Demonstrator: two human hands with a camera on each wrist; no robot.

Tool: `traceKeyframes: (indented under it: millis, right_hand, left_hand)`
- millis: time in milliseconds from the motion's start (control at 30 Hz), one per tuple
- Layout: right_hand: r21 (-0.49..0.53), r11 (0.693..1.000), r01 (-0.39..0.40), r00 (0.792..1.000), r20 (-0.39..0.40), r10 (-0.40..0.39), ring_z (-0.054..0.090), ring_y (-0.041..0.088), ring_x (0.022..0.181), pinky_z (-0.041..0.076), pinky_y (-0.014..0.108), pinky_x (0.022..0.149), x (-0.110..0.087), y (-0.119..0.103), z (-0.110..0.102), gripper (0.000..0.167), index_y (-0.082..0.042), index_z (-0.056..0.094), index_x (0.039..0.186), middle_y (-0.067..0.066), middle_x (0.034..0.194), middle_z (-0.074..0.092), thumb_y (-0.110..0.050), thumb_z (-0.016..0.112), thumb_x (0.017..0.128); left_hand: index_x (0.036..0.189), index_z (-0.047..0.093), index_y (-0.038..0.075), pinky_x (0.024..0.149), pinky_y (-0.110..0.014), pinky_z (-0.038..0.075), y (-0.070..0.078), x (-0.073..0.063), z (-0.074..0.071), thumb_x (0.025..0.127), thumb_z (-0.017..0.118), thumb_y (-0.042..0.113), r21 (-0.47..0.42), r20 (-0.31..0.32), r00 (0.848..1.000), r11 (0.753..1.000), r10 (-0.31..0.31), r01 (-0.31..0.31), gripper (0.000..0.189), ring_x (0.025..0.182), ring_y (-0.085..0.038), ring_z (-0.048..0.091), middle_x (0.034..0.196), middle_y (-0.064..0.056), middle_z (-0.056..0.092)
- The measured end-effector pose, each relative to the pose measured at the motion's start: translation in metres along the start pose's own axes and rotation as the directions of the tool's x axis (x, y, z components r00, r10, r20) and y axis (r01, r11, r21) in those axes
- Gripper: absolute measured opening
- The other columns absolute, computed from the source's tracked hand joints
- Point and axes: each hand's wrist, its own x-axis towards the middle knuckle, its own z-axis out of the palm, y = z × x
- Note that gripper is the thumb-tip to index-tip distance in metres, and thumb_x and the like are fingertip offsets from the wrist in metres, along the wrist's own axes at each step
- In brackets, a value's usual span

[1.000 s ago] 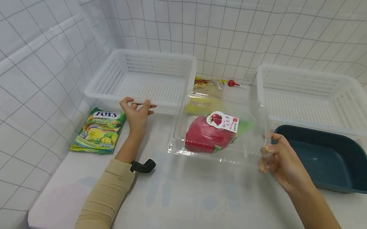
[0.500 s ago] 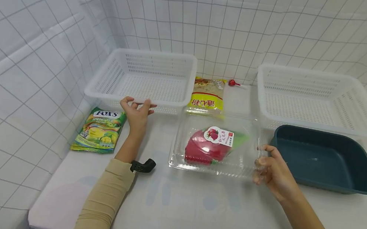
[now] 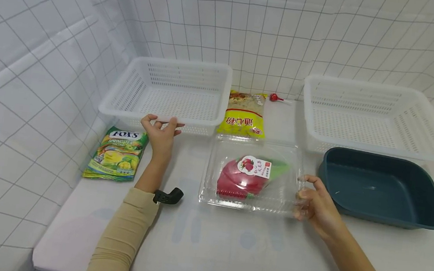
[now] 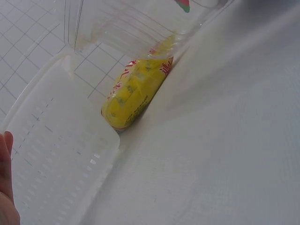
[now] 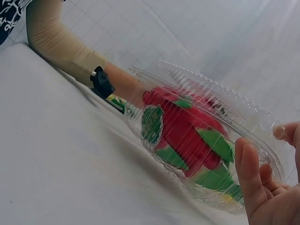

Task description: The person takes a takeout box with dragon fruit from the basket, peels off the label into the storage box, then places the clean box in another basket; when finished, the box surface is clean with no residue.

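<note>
Halfway at a guess: the clear box [image 3: 253, 185], red-and-green item [image 3: 236, 182] inside, is pinched at its right edge by the right hand [image 3: 319, 203], with letting go seemingly yet to be done (can't be told if it's fully down on the table [image 3: 243, 262]). The left white basket [image 3: 202, 127] is touched at its front rim by the left hand [image 3: 161, 136], well apart from the box, no telling if it's gripped

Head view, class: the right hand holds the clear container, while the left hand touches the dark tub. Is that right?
The second half is wrong: the left hand touches the white basket on the left, as the head view shows. The right hand holds the clear container.
</note>
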Motion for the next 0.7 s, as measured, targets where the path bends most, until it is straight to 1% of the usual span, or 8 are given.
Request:
traceKeyframes:
  millis: [133,367,567,700]
  right_hand:
    - [-0.004,1.0,-0.007,1.0,-0.022,0.007,0.057,0.009,0.053,0.047,0.018,0.05,0.002,0.006,-0.001,0.031,-0.016,0.042,0.115,-0.005,0.07,0.053,0.006,0.036,0.094]
    - [-0.011,1.0,-0.024,0.999,-0.038,0.023,0.061,0.009,0.053,0.049,0.018,0.049,0.003,0.013,-0.005,0.03,-0.015,0.041,0.116,-0.005,0.071,0.058,0.006,0.036,0.094]
    - [-0.032,0.999,-0.034,0.998,-0.056,0.033,0.06,0.009,0.052,0.049,0.018,0.049,0.002,0.014,-0.005,0.031,-0.014,0.042,0.116,-0.004,0.069,0.058,0.006,0.037,0.093]
    - [-0.035,0.998,-0.047,0.998,-0.054,0.045,0.06,0.008,0.053,0.049,0.019,0.05,0.001,0.015,-0.006,0.03,-0.015,0.042,0.117,-0.003,0.069,0.058,0.004,0.038,0.095]
  left_hand:
    - [0.104,0.022,0.015,0.06,-0.022,0.054,0.0,0.0,0.0,0.092,0.061,-0.002,0.004,-0.001,1.0,1.0,0.003,-0.003,0.044,0.07,-0.016,0.069,0.087,-0.01,0.054]
    - [0.104,0.022,0.015,0.06,-0.022,0.054,0.001,-0.001,0.001,0.092,0.063,0.001,0.008,-0.006,1.0,1.0,0.001,-0.001,0.044,0.069,-0.016,0.069,0.088,-0.01,0.054]
    - [0.103,0.022,0.015,0.059,-0.023,0.054,0.0,0.0,0.002,0.091,0.06,-0.005,0.001,-0.016,1.0,1.0,-0.004,0.004,0.044,0.069,-0.017,0.069,0.085,-0.009,0.052]
    - [0.104,0.023,0.015,0.06,-0.023,0.054,0.001,0.0,0.002,0.091,0.062,-0.003,-0.001,-0.013,1.0,1.0,-0.005,0.005,0.045,0.069,-0.017,0.069,0.086,-0.009,0.052]
